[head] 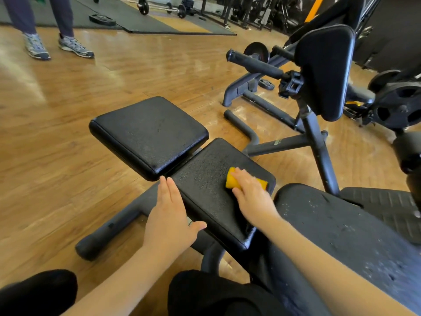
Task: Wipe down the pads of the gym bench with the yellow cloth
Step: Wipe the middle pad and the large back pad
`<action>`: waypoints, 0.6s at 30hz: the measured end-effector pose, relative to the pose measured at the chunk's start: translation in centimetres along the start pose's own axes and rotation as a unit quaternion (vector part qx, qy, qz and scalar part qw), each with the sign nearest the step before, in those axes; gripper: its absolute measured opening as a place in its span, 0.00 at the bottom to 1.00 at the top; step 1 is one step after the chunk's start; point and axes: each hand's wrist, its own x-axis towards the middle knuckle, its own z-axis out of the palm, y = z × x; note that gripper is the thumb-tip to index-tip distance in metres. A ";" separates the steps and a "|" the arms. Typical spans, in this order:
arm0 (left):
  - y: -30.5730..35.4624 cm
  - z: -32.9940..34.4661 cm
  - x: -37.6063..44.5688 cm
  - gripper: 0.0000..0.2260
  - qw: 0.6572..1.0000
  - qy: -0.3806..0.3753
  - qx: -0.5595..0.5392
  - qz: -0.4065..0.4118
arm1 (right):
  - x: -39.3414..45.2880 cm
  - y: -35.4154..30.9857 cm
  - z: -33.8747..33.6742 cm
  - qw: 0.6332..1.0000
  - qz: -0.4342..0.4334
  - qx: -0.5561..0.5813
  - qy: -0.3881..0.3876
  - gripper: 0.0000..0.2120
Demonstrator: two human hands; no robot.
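A folded yellow cloth [232, 180] lies pressed flat on the near black pad [205, 192] of the gym bench, toward its right side. My right hand [250, 195] covers most of the cloth and holds it down. At the pad's left edge rests my left hand [169, 215], fingers straight and together, thumb spread, holding nothing. A second square black pad [148, 135] sits just beyond, tilted up to the left. To the right runs a long speckled black pad [330, 229]. An upright black pad [323, 71] stands at the right rear.
The bench's black metal frame [319, 156] and floor tubes [109, 226] spread over a wooden floor. A person's legs in grey trainers [57, 46] stand at the far left. Weight plates [398, 106] hang at the right; barbells [159, 8] lie on mats at the back.
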 end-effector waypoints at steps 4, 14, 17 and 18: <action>0.5 0.1 0.0 0.54 1.000 0.007 0.005 -0.011 | -3.8 -3.2 1.1 0.990 -0.130 -0.006 -0.060 0.25; -0.5 0.3 -0.1 0.54 0.999 0.018 -0.031 0.011 | 5.1 1.7 -1.1 1.000 0.005 0.012 -0.011 0.21; -0.8 0.6 -0.1 0.55 0.998 0.029 -0.049 0.010 | 7.9 0.1 0.1 0.999 0.045 0.020 0.023 0.21; -0.9 0.7 -0.1 0.55 0.998 0.032 -0.052 0.009 | 8.3 -0.8 0.6 0.999 0.039 0.023 0.015 0.22</action>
